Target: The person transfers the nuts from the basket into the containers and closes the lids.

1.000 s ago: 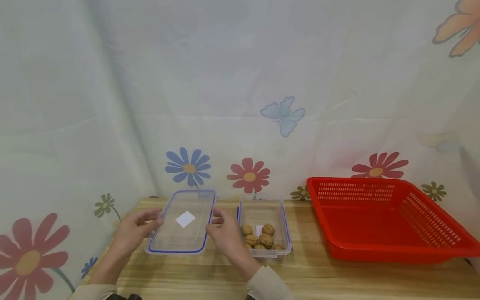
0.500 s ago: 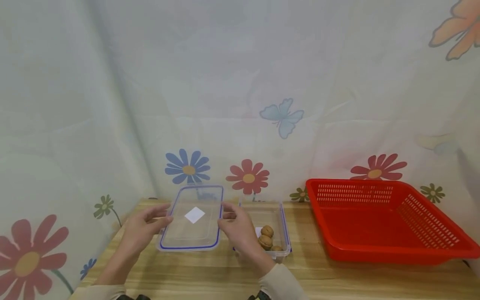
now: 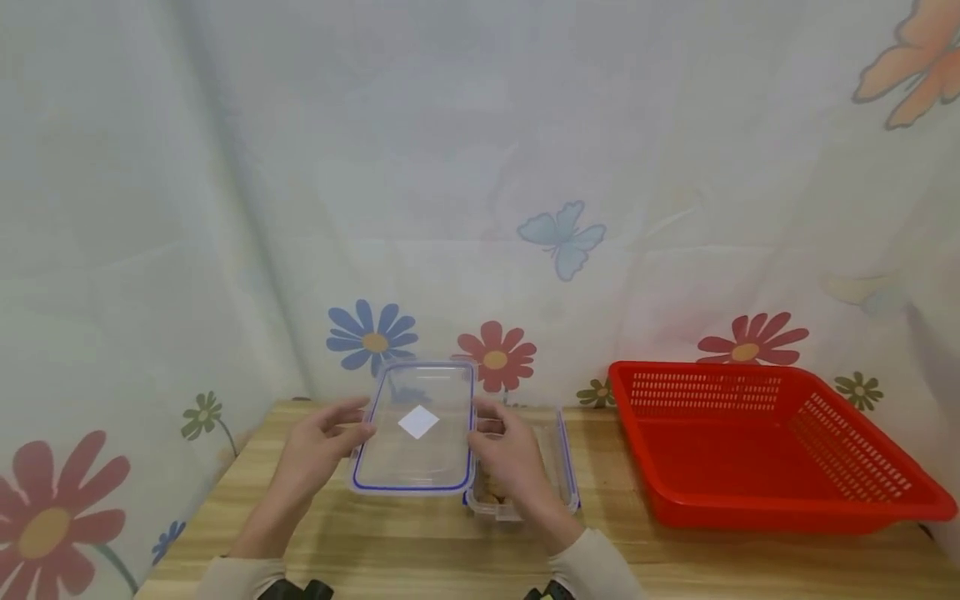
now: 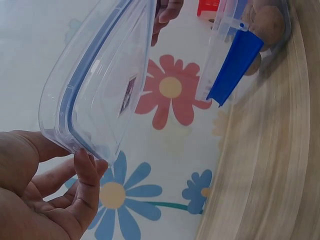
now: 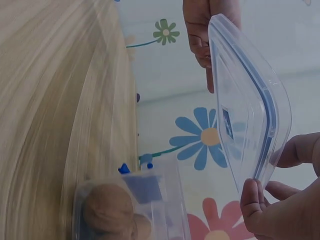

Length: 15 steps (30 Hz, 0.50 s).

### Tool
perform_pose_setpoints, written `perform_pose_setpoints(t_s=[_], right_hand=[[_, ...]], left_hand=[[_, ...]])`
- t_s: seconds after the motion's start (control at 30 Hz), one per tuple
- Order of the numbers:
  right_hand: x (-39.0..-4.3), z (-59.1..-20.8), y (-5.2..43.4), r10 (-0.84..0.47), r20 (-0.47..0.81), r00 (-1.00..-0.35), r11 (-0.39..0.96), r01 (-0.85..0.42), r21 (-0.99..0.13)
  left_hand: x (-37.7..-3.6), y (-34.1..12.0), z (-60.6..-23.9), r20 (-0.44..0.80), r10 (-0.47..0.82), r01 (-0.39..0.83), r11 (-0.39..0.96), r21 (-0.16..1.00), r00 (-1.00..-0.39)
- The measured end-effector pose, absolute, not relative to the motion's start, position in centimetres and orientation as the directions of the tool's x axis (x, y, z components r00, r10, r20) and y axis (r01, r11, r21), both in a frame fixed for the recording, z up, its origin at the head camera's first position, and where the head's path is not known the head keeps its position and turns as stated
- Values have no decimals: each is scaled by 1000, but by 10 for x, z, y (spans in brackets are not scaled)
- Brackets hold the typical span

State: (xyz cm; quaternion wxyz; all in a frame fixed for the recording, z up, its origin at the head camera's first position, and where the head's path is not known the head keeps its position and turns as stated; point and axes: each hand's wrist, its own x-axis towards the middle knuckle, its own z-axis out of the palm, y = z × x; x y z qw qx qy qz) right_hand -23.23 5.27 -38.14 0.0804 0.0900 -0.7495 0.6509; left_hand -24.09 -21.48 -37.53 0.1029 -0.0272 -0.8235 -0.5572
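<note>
A clear plastic lid with a blue seal and a white sticker is held up off the wooden table between both hands. My left hand pinches its left edge, with the fingers curled at the lid rim. My right hand grips its right edge, and the fingers show on the lid. Just right of the lid and below it sits a clear container with blue clasps holding walnuts, mostly hidden behind my right hand.
A large red perforated basket stands on the right of the wooden table. A floral curtain hangs close behind the table.
Both hands have carried the lid upward and to the right, from the left of the container to its left edge. My right hand now covers most of the walnuts.
</note>
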Motion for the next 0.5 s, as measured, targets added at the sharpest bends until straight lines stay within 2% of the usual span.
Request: perform_pose_setpoints(t_s=[0.5], right_hand=[[-232,-381,88,2,238,-971,184,-234,-955]], left_hand=[[-248,-174,-377,224,-69,192,312,930,-972]])
